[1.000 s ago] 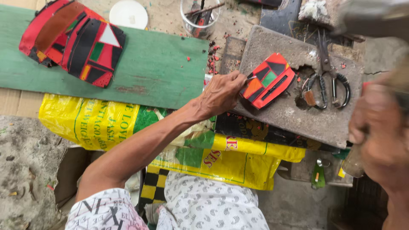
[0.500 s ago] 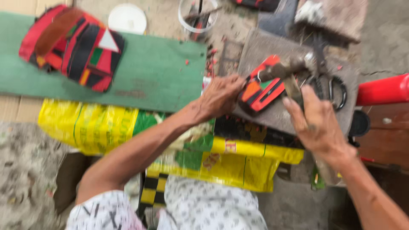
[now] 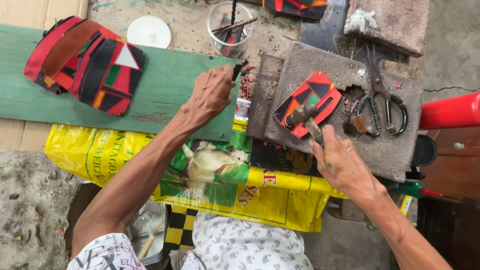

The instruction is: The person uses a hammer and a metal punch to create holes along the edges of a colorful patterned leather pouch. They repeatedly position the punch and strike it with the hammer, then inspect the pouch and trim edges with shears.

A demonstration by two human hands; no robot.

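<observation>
Head view: clear cup (image 3: 229, 30) holds sticks.

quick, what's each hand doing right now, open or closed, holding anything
Left hand: closed at the edge of the green wooden board; whether it holds anything cannot be told.
Right hand: closed on a small metal-headed hammer.
</observation>
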